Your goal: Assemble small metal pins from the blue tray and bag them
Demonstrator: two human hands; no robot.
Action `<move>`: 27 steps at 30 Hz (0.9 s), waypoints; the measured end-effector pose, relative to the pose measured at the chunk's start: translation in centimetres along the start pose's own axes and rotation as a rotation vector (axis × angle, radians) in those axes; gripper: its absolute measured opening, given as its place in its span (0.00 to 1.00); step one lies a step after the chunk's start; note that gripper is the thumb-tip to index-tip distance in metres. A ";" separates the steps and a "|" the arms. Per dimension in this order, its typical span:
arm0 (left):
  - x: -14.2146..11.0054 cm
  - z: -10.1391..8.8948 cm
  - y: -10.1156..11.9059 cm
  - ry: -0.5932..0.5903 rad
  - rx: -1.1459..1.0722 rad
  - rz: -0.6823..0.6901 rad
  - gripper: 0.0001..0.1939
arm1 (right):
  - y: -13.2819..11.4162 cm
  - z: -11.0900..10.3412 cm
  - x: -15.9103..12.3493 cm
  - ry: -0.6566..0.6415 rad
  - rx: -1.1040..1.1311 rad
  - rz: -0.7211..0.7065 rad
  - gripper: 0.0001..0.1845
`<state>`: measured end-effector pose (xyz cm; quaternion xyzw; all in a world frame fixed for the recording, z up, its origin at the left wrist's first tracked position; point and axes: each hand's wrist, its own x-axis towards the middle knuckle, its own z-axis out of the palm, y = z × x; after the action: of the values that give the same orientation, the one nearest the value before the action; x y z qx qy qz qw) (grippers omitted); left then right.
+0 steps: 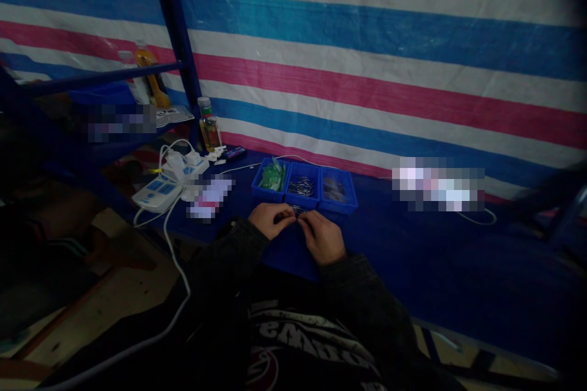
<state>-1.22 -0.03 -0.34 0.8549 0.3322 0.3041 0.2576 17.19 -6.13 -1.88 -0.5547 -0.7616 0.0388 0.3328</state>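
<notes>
My left hand (270,220) and my right hand (323,236) meet over the front of the blue table, fingertips nearly touching. Both are closed in a pinch; whatever they hold is too small and dark to name. Small dark metal pieces (299,209) show right behind the fingertips. Beyond the hands stand three joined blue bins. The left bin (254,191) contains green plastic pieces (273,176). In the middle bin (303,201) lie thin shiny metal pins or screws (301,186). Small brownish pieces (334,188) fill part of the right bin (340,205).
Left of the bins are a blurred-out phone-like object (211,197) and white power strips (158,195) with cables. A bottle (210,125) stands by the blue frame post (177,24). A striped sheet (367,61) hangs behind. Another blurred bright object (438,184) lies to the right.
</notes>
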 end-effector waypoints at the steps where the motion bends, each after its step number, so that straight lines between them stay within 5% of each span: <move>1: 0.0 0.0 -0.1 -0.010 0.010 0.017 0.06 | 0.0 0.0 0.0 0.003 0.004 -0.006 0.10; 10: 0.1 0.3 -0.7 0.053 0.128 0.162 0.04 | 0.3 0.4 -0.1 0.002 0.074 -0.058 0.09; 27: -0.1 -0.3 0.7 0.020 -0.035 0.003 0.06 | 0.0 0.0 0.0 -0.007 0.022 -0.014 0.08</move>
<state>-1.24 -0.51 0.32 0.8478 0.3279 0.3186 0.2687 17.25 -6.14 -1.88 -0.5457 -0.7660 0.0469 0.3364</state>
